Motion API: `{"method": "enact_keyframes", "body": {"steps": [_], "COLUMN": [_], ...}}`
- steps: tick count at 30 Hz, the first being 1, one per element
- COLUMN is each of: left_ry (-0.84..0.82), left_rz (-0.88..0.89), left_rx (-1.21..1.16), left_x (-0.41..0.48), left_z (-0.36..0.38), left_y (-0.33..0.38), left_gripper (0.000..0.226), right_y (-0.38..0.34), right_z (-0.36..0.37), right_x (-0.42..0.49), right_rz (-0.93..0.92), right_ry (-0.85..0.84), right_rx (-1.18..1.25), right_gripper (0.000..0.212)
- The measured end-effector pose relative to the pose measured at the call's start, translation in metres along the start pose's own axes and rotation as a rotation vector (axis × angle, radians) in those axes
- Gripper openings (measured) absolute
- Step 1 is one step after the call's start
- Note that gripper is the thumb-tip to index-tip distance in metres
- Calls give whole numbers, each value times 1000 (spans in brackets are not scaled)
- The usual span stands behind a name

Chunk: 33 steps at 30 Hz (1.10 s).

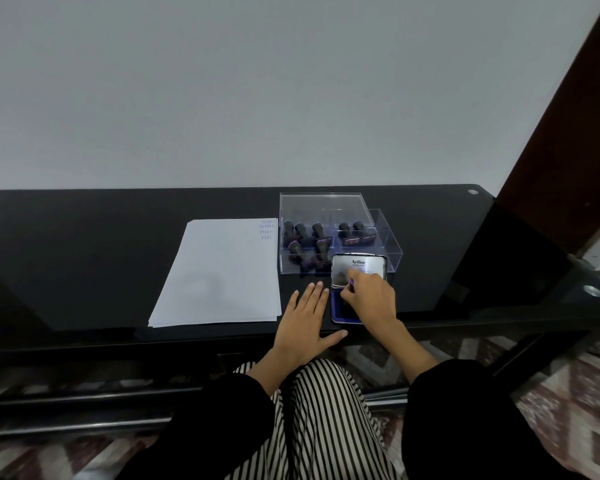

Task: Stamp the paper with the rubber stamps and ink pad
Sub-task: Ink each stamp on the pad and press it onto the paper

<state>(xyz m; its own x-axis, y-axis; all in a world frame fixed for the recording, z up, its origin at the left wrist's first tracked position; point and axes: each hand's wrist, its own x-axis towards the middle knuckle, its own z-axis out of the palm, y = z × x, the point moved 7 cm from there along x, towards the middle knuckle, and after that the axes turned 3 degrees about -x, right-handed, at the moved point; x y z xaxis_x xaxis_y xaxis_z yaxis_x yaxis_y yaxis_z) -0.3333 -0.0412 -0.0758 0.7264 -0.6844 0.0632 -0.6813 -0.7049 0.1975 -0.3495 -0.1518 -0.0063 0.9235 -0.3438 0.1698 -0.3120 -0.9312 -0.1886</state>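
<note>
A stack of white paper lies on the black table, with a few blue stamp marks at its far right corner. To its right stands a clear plastic box holding several black rubber stamps. In front of the box sits the open ink pad, its silver lid tilted up. My right hand grips a stamp down on the blue pad; the stamp is mostly hidden by my fingers. My left hand rests flat on the table beside the pad, fingers straight.
The black glass table stands against a pale wall, its front edge close to my striped knees. A dark wooden frame rises at the right. The box's clear lid stands propped behind the stamps.
</note>
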Motion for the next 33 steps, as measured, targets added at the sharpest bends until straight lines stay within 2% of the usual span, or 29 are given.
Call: {"method": "enact_keyframes", "body": {"steps": [8, 11, 13, 16, 19, 22, 26, 33], "left_ry": [-54, -109, -120, 19, 232, 324, 369, 216], "left_rz": [24, 70, 106, 143, 67, -44, -181, -321], "left_rx": [-23, -81, -205, -304, -435, -473, -446, -358], "left_x": [0, 1, 4, 6, 9, 19, 41, 77], "left_z": [-2, -17, -35, -69, -99, -120, -134, -122], "left_y": [-1, -4, -13, -36, -72, -108, -152, -204], "left_gripper": [119, 93, 75, 48, 30, 27, 28, 37], "right_y": [0, 0, -3, -15, -36, -67, -108, -147], "right_z": [1, -3, -10, -26, -41, -45, -35, 7], "right_x": [6, 7, 8, 16, 37, 63, 101, 154], "right_rz": [-13, -44, -56, -62, -81, -115, -176, -253], "right_ry": [-43, -40, -2, 64, 127, 137, 19, -194], "right_rx": [-1, -47, -54, 35, 136, 186, 171, 113], "right_gripper": [12, 13, 14, 24, 30, 31, 34, 19]}}
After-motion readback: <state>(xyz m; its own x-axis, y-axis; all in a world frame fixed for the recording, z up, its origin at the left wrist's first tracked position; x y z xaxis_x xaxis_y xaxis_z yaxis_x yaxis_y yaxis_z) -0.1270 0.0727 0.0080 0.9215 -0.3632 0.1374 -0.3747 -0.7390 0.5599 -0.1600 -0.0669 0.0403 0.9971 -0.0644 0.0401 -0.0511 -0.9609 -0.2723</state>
